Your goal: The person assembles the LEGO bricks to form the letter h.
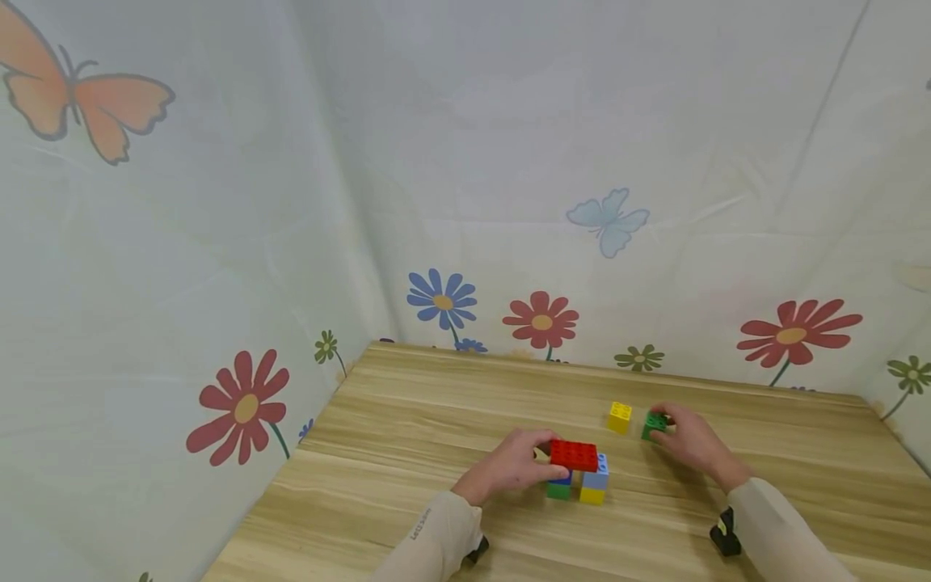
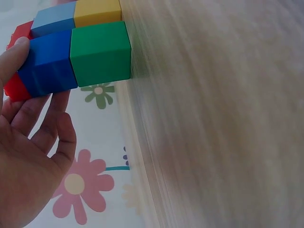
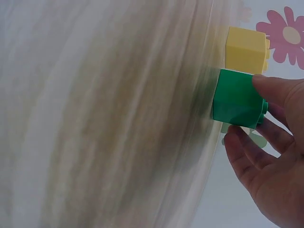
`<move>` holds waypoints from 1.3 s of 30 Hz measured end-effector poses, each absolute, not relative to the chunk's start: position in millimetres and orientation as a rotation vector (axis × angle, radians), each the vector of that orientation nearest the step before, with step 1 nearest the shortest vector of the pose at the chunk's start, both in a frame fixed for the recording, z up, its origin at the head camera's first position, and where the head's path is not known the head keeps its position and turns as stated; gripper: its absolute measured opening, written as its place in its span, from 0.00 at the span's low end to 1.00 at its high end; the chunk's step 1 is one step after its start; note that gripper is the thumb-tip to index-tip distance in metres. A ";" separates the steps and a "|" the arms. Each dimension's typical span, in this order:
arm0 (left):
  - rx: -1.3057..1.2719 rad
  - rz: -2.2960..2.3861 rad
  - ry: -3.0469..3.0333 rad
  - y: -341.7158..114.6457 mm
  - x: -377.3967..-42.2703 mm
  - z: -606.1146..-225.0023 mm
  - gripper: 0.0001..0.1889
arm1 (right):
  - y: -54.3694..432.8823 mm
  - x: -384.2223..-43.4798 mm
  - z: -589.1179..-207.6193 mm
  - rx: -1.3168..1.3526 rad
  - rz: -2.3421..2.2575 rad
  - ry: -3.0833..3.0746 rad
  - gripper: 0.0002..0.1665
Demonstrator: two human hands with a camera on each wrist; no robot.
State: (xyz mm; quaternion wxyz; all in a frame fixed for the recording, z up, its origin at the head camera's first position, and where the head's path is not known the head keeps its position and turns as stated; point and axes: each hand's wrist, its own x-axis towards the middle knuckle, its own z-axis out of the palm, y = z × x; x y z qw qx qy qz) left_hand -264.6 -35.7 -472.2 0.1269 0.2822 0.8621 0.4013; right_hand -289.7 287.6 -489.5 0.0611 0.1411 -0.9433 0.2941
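Note:
A flat red brick (image 1: 573,454) bridges two short stacks on the table. One stack is a blue brick (image 2: 47,64) over a green brick (image 2: 100,53); the other is a light blue brick (image 1: 595,479) over a yellow brick (image 1: 592,495). My left hand (image 1: 515,462) grips the left side of this structure, thumb on the blue brick beside the red one, fingers behind. Farther right, my right hand (image 1: 691,439) holds a loose green block (image 3: 239,98) between thumb and fingers, its studs toward the palm.
Just left of the loose green block stands a yellow block (image 1: 620,418). The wooden table (image 1: 436,388) ends at a back edge against a white cloth wall (image 1: 465,162) printed with flowers and butterflies. Another cloth wall rises along the left.

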 end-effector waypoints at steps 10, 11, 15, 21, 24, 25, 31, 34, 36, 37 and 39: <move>0.804 1.151 2.522 -33.8 -265.9 -474.5 0.16 | 290.0 -289.2 -491.2 0.452 0.908 -2.839 0.15; 0.807 1.151 2.522 -33.7 -266.0 -474.4 0.16 | 290.0 -288.8 -491.4 0.458 0.906 -2.841 0.16; 0.801 1.155 2.526 -33.8 -266.5 -474.7 0.16 | 288.8 -285.0 -490.2 0.483 0.918 -2.859 0.17; 0.780 1.145 2.547 -33.5 -266.4 -475.1 0.16 | 286.3 -276.1 -487.4 0.535 0.932 -2.866 0.16; 0.780 1.148 2.540 -33.1 -266.3 -475.5 0.16 | 285.8 -271.3 -484.8 0.544 0.903 -2.865 0.17; 0.779 1.150 2.537 -33.2 -266.2 -475.3 0.16 | 285.5 -269.7 -483.6 0.550 0.893 -2.866 0.17; 0.785 1.154 2.526 -33.1 -266.2 -473.9 0.16 | 281.5 -258.1 -474.0 0.570 0.884 -2.859 0.17; 0.771 1.159 2.518 -32.9 -265.9 -472.6 0.16 | 278.5 -252.3 -468.6 0.595 0.866 -2.852 0.17; 0.767 1.157 2.517 -32.6 -265.6 -471.8 0.16 | 276.3 -248.5 -464.7 0.618 0.862 -2.850 0.17; 0.766 1.156 2.515 -32.3 -265.4 -471.5 0.15 | 274.9 -246.4 -462.6 0.624 0.864 -2.853 0.17; 0.769 1.149 2.517 -32.0 -265.1 -470.5 0.15 | 272.3 -242.2 -458.1 0.641 0.871 -2.857 0.16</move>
